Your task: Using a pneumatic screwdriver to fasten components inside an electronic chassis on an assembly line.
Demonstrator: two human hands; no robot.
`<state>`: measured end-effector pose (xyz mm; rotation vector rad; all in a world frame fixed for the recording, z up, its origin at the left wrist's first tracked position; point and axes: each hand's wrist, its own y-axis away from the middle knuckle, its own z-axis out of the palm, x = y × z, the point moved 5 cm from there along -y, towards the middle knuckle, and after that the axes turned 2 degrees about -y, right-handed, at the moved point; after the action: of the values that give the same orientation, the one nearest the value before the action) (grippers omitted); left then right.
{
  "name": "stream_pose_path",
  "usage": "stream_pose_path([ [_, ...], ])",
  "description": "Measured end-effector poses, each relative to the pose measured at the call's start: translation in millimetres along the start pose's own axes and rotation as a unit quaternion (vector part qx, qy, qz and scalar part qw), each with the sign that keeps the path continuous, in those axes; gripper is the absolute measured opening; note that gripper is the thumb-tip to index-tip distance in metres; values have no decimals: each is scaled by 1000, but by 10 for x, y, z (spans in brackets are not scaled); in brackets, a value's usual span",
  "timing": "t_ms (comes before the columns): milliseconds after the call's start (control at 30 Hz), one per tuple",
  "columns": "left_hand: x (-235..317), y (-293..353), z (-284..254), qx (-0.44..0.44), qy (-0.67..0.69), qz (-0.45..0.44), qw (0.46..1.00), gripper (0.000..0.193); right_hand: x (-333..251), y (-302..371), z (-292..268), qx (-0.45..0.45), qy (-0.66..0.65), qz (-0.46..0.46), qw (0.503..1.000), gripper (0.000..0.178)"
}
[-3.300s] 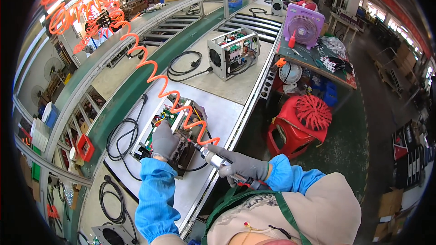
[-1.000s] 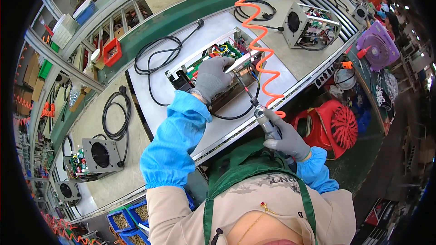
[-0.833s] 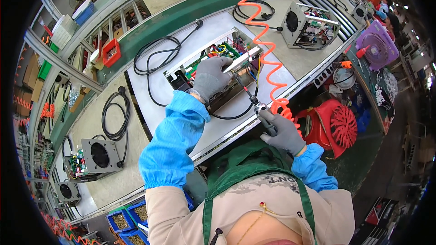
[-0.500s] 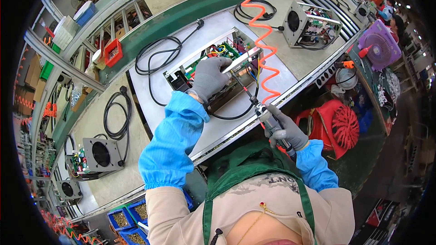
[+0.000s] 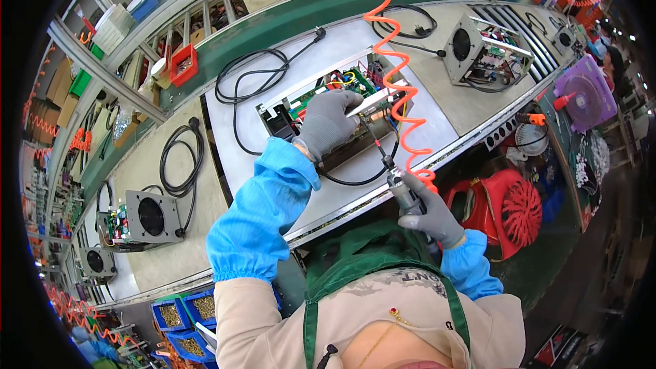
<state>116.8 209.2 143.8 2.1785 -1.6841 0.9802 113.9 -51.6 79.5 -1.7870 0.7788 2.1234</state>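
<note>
Right hand [image 5: 434, 216] gripping screwdriver [image 5: 403, 193], lettered shirt [image 5: 425, 298]

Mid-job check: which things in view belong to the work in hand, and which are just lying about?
In the work:
- open unit, under the left hand
- driver, held in the right hand, bit pointed at the unit
- orange hose, apparently the driver's

Seemingly just about:
- red stool
- purple fan
- white fan
- red bin

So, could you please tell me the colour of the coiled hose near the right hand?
The coiled hose is bright orange, clearest in the head view.
</note>
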Motion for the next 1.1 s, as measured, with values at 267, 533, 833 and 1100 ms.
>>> stream_pose_path([
  [267,-55,8,17,10,8,4,1000,36,-551,175,168,-12,-237,144,961,89],
  [533,62,29,-34,-10,-11,-1,1000,34,-498,147,143,-29,-145,116,982,98],
  [833,1027,727,655,-154,-83,383,907,48,-410,229,112,0,-165,148,975,50],
  [1100,978,689,635,-110,-22,393,913,45,199,583,-170,-85,-349,202,911,58],
])
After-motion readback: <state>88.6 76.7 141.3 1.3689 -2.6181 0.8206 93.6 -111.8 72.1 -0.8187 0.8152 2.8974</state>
